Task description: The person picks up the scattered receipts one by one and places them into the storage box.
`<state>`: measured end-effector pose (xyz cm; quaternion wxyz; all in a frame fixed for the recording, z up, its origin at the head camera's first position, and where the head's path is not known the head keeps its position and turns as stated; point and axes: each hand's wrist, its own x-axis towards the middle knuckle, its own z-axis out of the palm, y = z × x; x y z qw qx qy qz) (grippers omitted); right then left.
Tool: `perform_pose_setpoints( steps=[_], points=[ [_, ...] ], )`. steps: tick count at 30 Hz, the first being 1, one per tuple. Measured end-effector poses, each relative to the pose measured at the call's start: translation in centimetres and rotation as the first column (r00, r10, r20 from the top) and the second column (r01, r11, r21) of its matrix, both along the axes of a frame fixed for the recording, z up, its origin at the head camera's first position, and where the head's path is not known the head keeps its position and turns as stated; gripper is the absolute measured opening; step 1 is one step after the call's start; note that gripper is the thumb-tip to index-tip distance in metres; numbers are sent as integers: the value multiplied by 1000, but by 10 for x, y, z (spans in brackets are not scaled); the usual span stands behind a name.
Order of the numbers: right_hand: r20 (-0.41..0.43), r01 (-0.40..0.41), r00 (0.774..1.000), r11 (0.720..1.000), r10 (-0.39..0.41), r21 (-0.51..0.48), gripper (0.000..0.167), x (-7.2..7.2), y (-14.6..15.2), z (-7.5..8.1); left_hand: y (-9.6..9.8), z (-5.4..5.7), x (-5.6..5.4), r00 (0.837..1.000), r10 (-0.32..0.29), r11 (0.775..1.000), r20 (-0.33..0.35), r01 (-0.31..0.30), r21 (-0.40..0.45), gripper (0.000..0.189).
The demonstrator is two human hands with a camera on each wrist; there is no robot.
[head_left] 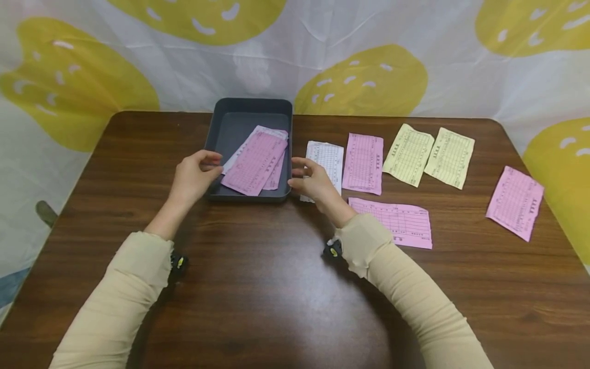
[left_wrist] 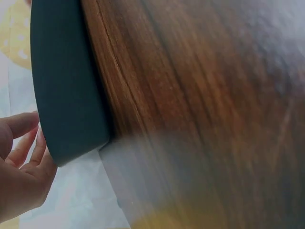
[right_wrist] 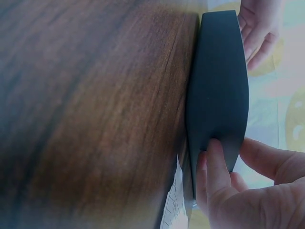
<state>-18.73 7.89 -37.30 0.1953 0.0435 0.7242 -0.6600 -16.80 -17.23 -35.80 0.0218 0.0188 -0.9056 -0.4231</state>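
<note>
A dark grey rectangular tray (head_left: 251,197) sits toward the back of the table, with pink and white printed slips (head_left: 255,161) overlapping inside it. My left hand (head_left: 195,174) is at the tray's left rim, its loosely bent fingers over the edge, close to the slips; the left wrist view shows part of this hand (left_wrist: 28,167) behind the tray wall (left_wrist: 66,86). On the opposite side, my right hand (head_left: 318,182) grips the tray's edge. In the right wrist view its fingers (right_wrist: 215,164) lie against the outer wall, with the thumb at the rim.
Right of the tray lie a white slip (head_left: 329,159), a pink slip (head_left: 362,164), two yellow slips (head_left: 407,154) and a sideways pink slip (head_left: 405,223) partly behind the right forearm. Another pink slip (head_left: 515,202) lies near the table's right edge. A patterned cloth (head_left: 276,66) hangs behind the table.
</note>
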Motion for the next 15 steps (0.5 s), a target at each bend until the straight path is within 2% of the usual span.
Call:
perform_pose_setpoints(
  steps=[10,15],
  points=[
    [2,4,1000,1000,-4,-8,58,1,0,0,-15,3,4,995,67,998,-71,-67,0,30],
    [9,5,1000,1000,-5,-13,58,1,0,0,-22,4,5,992,102,995,-69,-103,-8,32]
  ],
)
